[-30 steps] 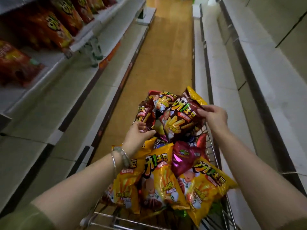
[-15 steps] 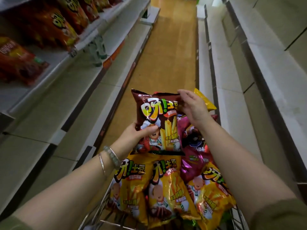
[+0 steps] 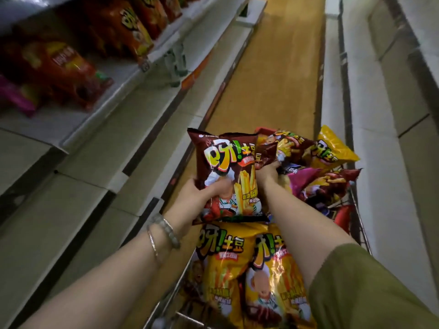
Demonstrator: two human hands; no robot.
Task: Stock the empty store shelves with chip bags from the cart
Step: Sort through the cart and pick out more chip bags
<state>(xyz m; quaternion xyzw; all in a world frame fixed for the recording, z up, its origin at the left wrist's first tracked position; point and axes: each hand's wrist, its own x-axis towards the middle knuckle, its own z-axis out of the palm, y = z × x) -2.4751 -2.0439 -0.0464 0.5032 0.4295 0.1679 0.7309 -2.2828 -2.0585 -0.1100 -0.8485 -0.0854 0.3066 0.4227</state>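
A brown chip bag (image 3: pixel 228 176) stands upright above the cart (image 3: pixel 358 224), gripped at its lower left edge by the left hand (image 3: pixel 202 193), fingers curled around it, thumb across the front. Just beside it, the right hand (image 3: pixel 267 172) closes its fingers on a second brown bag (image 3: pixel 285 148) atop the heap. Yellow bags (image 3: pixel 249 269) lie below in the cart. To the left, shelves (image 3: pixel 99 162) carry orange bags (image 3: pixel 123 27) on the upper tiers; the right shelves (image 3: pixel 380 115) are bare.
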